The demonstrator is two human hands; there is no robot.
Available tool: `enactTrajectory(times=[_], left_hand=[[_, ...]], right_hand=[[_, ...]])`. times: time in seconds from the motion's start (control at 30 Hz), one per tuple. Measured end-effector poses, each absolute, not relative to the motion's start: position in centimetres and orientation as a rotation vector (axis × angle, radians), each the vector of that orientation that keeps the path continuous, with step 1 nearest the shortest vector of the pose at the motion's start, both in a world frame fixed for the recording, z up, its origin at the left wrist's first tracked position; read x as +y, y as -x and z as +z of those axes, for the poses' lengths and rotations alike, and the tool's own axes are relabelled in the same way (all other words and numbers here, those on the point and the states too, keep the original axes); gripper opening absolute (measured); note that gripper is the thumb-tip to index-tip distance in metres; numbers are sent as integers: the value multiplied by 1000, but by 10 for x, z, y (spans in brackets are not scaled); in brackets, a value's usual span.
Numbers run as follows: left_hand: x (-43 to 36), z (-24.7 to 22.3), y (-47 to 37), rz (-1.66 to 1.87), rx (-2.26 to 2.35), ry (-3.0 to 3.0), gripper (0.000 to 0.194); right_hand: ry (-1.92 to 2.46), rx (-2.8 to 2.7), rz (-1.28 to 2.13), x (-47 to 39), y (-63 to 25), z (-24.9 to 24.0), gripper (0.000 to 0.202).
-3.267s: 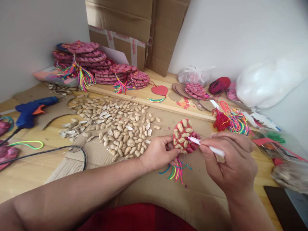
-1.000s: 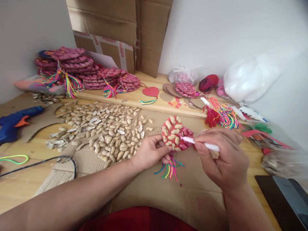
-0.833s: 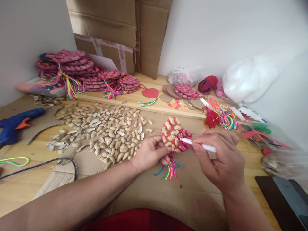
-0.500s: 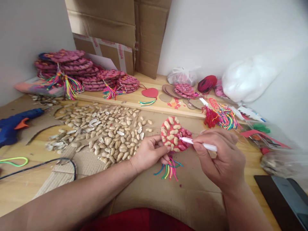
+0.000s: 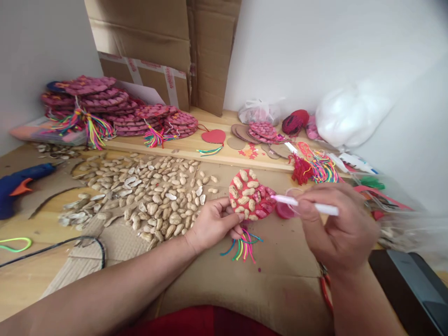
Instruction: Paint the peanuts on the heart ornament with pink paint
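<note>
Between the thumb and fingers of my left hand is the lower left edge of a red disc covered with peanuts. Most of its peanuts are plain tan; those on its right side are painted pink. A tassel of coloured cords hangs below the disc. My right hand pinches a slim white paintbrush, whose pink tip is at the disc's right edge; whether it touches cannot be told. Just behind the brush stands a small pot of pink paint, partly hidden by it.
Loose peanuts spread over cardboard at left, near a blue glue gun. Stacked pink discs with tassels stand behind. A red heart, yarn and cord bundles line the back. Red-handled scissors lie beside my right wrist.
My right hand has moved right with the paintbrush, and its tip has shifted from the painted peanuts to the disc's right edge. The paint pot and scissors have come into sight.
</note>
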State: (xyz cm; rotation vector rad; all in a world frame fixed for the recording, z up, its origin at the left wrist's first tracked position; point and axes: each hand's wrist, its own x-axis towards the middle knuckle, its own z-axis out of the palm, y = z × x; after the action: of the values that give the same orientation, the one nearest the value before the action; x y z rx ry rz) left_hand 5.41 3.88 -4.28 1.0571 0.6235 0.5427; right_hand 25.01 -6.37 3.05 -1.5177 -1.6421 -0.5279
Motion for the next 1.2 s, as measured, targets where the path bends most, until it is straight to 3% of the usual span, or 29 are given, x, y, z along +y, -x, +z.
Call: enactTrajectory(times=[0.1,0.17,0.5,1.2], left_hand=[[39,-45,-54,539,620,-1075,27],[40,-46,-54,544,619,-1103,27],[40,-48,-53,533,600,-1160,22],[40,-42,-53,513,624,-1169,28]], right_hand=[[1639,-1467,-699,-66,-266,32,1],[1787,-1462,-741,-65,-276,31,9],[2221,-1426,-387,-61,-277,26,28],[2197,-1465,-398,-60,-283,20,23]])
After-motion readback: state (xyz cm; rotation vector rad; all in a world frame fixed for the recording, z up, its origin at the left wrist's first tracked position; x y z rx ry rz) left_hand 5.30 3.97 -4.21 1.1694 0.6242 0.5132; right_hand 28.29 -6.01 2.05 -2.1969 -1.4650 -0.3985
